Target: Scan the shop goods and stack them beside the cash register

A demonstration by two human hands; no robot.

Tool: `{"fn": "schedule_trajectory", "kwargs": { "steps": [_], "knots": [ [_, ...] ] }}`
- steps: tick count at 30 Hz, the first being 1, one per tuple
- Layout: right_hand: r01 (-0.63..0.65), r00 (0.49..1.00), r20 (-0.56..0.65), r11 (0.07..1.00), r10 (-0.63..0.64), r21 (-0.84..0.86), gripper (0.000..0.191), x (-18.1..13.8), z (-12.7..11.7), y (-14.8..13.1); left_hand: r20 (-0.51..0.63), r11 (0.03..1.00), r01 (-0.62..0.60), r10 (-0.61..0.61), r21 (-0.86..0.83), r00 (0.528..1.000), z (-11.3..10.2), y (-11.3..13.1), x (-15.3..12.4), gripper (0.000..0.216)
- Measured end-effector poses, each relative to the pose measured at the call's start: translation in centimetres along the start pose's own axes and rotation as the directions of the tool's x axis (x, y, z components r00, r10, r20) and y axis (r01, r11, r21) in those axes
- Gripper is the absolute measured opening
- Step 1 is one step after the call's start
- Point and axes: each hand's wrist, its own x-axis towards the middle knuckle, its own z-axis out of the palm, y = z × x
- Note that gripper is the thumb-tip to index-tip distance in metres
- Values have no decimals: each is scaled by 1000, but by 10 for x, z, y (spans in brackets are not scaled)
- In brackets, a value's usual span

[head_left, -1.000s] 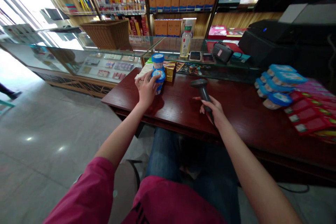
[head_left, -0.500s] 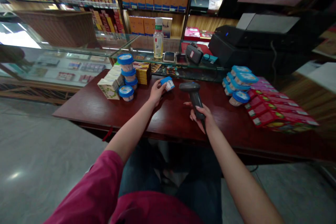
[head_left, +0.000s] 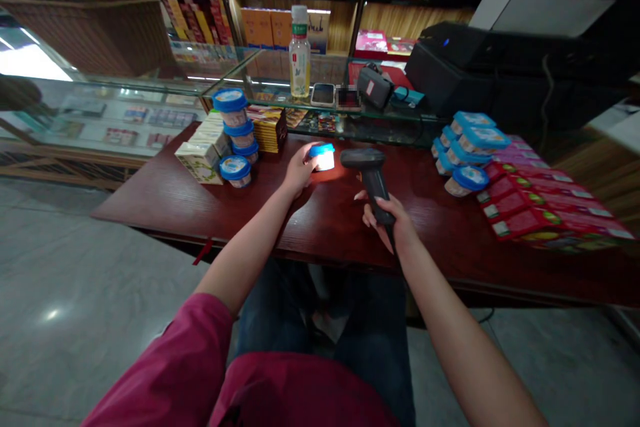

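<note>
My left hand (head_left: 299, 172) is closed round a small blue-lidded cup (head_left: 321, 156), held just above the dark red wooden table (head_left: 165, 203). My right hand (head_left: 387, 217) grips the handle of a black handheld scanner (head_left: 369, 171). The scanner's head points left at the cup, and a bright light glows on the cup's side. To the left stands a stack of the same blue-lidded cups (head_left: 234, 125), with one more cup (head_left: 236, 170) in front of it.
White boxes (head_left: 203, 149) and yellow packs (head_left: 269, 127) lie beside the stack. More blue-lidded cups (head_left: 467, 147) and red packets (head_left: 530, 203) are on the table's right. Behind is a glass counter (head_left: 280, 80) with a bottle (head_left: 299, 53), a phone (head_left: 323, 94) and a black printer (head_left: 450, 67).
My left hand took a cup from beside the stack and carried it right, in front of the scanner. The scanner's light now shines on the cup. The view swung right.
</note>
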Motion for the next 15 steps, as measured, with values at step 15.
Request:
{"fn": "schedule_trajectory", "kwargs": {
  "steps": [15],
  "knots": [
    [144, 963, -224, 989, -147, -31, 32, -2, -10, 4, 14, 993, -22, 21, 118, 1000, 1, 25, -18, 42]
  ]
}}
